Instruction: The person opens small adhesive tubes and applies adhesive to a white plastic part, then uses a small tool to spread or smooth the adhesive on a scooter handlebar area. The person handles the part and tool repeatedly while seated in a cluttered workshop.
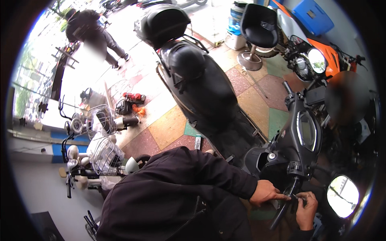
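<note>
My left hand reaches across in a dark sleeve to the handlebar grip of a black scooter. Its index finger stretches out to the bar while the other fingers curl underneath. On the far side of the bar, the thumb and fingers of my right hand pinch together at a small dark part. The fingertips of both hands almost meet there; what exactly they grip is too small to make out. Above them sits the scooter's dashboard, and a round-edged mirror stands to the right.
A black helmet rests on the scooter's seat, ahead of a top box. An orange motorcycle, a swivel chair and a blue bin stand at far right. Bikes with wire baskets are at left. Another person stands beyond.
</note>
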Demonstrator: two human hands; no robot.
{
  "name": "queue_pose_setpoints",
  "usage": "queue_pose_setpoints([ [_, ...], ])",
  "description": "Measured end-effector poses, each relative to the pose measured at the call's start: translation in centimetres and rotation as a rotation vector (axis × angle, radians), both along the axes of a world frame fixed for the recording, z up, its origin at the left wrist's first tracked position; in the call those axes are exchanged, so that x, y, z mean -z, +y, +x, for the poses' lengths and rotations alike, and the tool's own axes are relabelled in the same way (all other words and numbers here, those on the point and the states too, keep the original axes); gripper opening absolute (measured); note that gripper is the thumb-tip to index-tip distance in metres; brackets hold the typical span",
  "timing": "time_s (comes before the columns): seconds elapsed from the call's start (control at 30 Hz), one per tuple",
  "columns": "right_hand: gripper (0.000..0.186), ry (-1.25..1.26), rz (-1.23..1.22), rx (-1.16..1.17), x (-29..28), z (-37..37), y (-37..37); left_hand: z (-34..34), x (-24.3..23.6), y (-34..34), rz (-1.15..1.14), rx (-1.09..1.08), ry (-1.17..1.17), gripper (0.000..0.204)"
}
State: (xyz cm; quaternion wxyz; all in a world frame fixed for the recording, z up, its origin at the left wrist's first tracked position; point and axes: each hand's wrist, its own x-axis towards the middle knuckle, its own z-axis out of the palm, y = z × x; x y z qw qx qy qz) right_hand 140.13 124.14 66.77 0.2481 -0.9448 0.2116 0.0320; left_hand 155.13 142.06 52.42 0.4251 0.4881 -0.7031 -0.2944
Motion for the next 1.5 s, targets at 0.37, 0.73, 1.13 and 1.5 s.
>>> queue_pose_setpoints([
  [0.37, 0.015, -0.144, 0.154, 0.295, -1.1, 0.7, -0.7, 1.3, 0.5, 0.8, -0.044, -0.036, 0.045, 0.108],
  [0.73, 0.024, -0.249, 0.589, 0.622, -0.6, -3.0, -1.3, 0.8, -2.0, -0.2, 0.087, 0.011, 0.093, 0.081],
  [1.13, 0.027, -0.191, 0.503, 0.812, -0.5, -4.0, -0.1, 1.2, -2.3, 0.2, 0.104, 0.022, 0.090, 0.081],
  [1.5, 0.012, -0.228, -0.174, 0.303, 1.4, -1.9, 1.8, 1.3, -2.3, 0.1, 0.119, 0.026, 0.112, 0.082],
])
